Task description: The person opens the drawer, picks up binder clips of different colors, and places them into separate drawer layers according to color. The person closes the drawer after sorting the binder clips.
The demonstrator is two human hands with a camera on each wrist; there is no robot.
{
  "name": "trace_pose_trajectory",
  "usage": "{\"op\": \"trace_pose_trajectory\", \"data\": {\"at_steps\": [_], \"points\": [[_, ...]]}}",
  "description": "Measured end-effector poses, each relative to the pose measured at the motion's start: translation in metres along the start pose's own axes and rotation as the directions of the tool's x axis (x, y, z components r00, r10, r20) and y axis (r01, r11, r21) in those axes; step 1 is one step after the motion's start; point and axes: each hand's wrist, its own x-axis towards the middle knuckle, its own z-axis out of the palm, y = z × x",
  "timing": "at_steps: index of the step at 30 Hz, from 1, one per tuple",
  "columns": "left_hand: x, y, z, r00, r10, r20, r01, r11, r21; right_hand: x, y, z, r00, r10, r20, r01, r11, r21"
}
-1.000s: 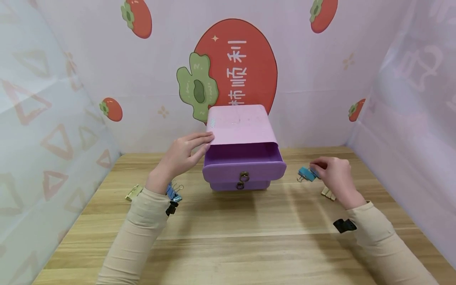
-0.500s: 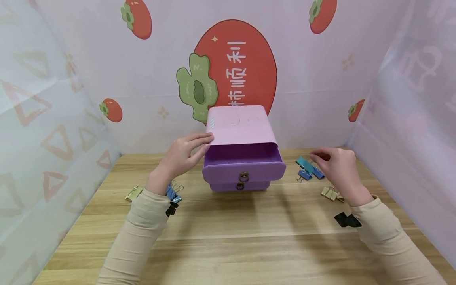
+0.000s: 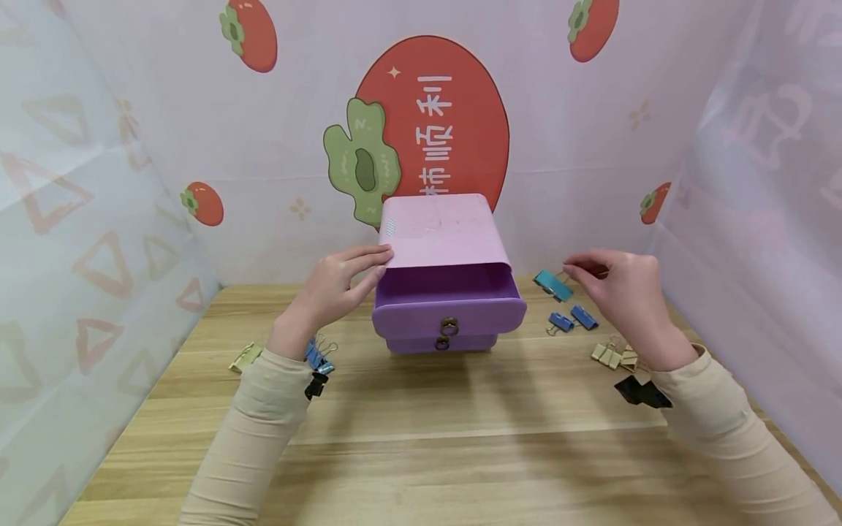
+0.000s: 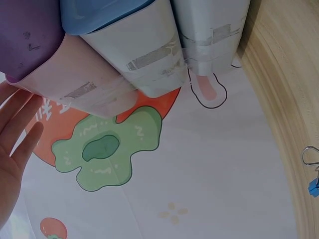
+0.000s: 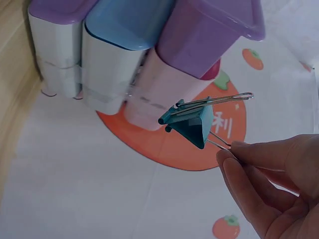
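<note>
My right hand (image 3: 621, 303) pinches a teal binder clip (image 3: 554, 286) by one wire handle, raised off the table to the right of the drawer box. In the right wrist view the clip (image 5: 192, 122) hangs from thumb and fingertips, its other handle sticking out. My left hand (image 3: 335, 288) lies with straight fingers against the upper left edge of the pink drawer box (image 3: 444, 230). Its purple top drawer (image 3: 450, 318) is pulled out, and the part of its inside in view is bare. In the left wrist view the left fingers (image 4: 20, 112) touch the pink side.
Two blue binder clips (image 3: 583, 317) lie below the teal one, with several yellow clips (image 3: 607, 356) nearer the right wrist. Left of the box are blue clips (image 3: 319, 356) and a yellow clip (image 3: 245, 357), partly behind the left forearm. A printed cloth (image 3: 283, 146) stands behind.
My right hand has lifted the teal clip up and back from beside the blue clips, which now lie uncovered on the table. The left hand stays at the box.
</note>
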Motion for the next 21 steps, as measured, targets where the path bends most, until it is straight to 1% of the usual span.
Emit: {"op": "trace_pose_trajectory", "data": {"at_steps": [4, 10, 16, 21], "points": [[0.0, 0.0, 0.0, 1.0, -0.001, -0.003, 0.001, 1.0, 0.0, 0.007, -0.005, -0.002, 1.0, -0.018, -0.012, 0.018, 1.0, 0.017], [0.0, 0.0, -0.001, 1.0, -0.01, 0.011, 0.01, 1.0, 0.01, 0.014, -0.014, -0.006, 0.999, -0.037, -0.038, 0.038, 0.999, 0.033], [0.0, 0.0, 0.0, 1.0, 0.001, 0.005, -0.001, 1.0, 0.015, 0.02, -0.022, -0.008, 0.998, -0.035, -0.046, 0.037, 0.998, 0.053], [0.0, -0.001, 0.001, 1.0, 0.003, 0.005, -0.003, 1.0, 0.01, 0.024, -0.032, -0.009, 0.998, -0.03, -0.048, 0.034, 0.996, 0.088]]}}
